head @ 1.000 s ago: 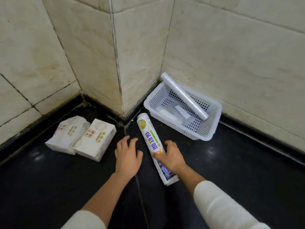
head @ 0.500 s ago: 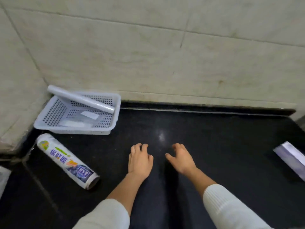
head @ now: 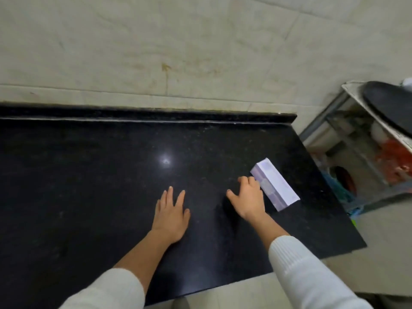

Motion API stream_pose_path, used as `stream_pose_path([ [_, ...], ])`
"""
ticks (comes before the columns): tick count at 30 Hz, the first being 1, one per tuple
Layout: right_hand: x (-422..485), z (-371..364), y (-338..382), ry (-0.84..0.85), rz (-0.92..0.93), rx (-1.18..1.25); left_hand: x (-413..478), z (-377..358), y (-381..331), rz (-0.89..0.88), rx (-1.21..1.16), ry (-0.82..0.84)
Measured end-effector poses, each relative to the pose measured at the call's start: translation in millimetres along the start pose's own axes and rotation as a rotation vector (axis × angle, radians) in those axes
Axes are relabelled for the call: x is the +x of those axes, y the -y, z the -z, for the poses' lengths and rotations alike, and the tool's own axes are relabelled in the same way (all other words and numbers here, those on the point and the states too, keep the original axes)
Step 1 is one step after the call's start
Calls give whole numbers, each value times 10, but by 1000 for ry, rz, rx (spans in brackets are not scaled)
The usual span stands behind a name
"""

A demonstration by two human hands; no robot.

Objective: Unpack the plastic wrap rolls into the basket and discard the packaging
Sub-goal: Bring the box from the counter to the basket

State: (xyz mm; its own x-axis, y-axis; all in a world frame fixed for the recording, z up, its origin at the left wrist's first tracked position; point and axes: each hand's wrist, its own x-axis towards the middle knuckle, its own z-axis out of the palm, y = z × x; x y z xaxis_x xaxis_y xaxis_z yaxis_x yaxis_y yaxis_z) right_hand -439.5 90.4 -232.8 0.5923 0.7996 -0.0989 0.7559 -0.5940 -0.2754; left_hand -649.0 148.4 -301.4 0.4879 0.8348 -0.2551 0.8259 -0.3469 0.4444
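Observation:
A long pale purple and white box (head: 274,184) lies on the black countertop (head: 89,175) near its right end. My right hand (head: 246,198) hovers just left of the box, fingers spread and reaching its near-left side, holding nothing. My left hand (head: 171,214) lies flat and open over the counter's middle, empty. The basket and the wrapped roll are out of view to the left.
The countertop ends at a right edge (head: 330,186) and a front edge close to my body. Beyond the right edge stands a metal rack (head: 356,139) with a dark pan (head: 390,103) on top and items below. Beige tiled wall (head: 178,52) runs behind.
My view has swung right, away from the basket and the wrapped roll. My right hand let go of the roll and both hands moved right; the right hand now reaches the purple box.

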Motion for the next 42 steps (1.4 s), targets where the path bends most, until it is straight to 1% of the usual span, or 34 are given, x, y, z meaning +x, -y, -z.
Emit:
stream_pose_path([
  [3, 225, 237, -487, -74, -48, -102, 1, -266, -97, 41, 109, -12],
  [5, 336, 343, -749, -101, -82, -120, -10, -344, -65, 62, 137, -36],
  [7, 437, 406, -975, -66, -106, -145, -23, -377, -27, 61, 155, -56],
  [10, 548, 417, -1173, 52, -188, -129, -11, -373, -6, 68, 171, -56],
  [12, 565, 376, -1210, 99, -214, -65, -1, -352, -9, 80, 168, -9],
  [14, 552, 320, -1185, 110, -198, -25, 8, -308, -2, 87, 152, 41],
  [18, 508, 228, -929, 57, -169, 19, 66, -116, -9, 91, 142, 206],
  [20, 470, 156, -698, 47, -120, 64, 67, 0, -46, 115, 83, 269],
  [21, 442, 111, -552, 58, -84, 89, 40, 45, -54, 139, 23, 258],
  [23, 380, 14, -210, 91, -8, 136, -92, 99, -20, 189, -74, 161],
  [25, 298, -83, 187, 134, 76, 172, -297, 124, 98, 241, -94, 39],
  [29, 65, -296, 1062, 240, 248, 194, -636, 335, 531, 357, -136, -93],
  [32, -181, -472, 1725, 318, 355, 211, -795, 656, 996, 422, -206, -226],
  [35, -454, -659, 2383, 366, 406, 253, -955, 992, 1570, 462, -278, -326],
  [39, -785, -875, 3314, 491, 412, 411, -1170, 1468, 2369, 432, -385, -453],
  [42, -1080, -979, 4056, 555, 367, 562, -1402, 1874, 2975, 444, -540, -512],
])
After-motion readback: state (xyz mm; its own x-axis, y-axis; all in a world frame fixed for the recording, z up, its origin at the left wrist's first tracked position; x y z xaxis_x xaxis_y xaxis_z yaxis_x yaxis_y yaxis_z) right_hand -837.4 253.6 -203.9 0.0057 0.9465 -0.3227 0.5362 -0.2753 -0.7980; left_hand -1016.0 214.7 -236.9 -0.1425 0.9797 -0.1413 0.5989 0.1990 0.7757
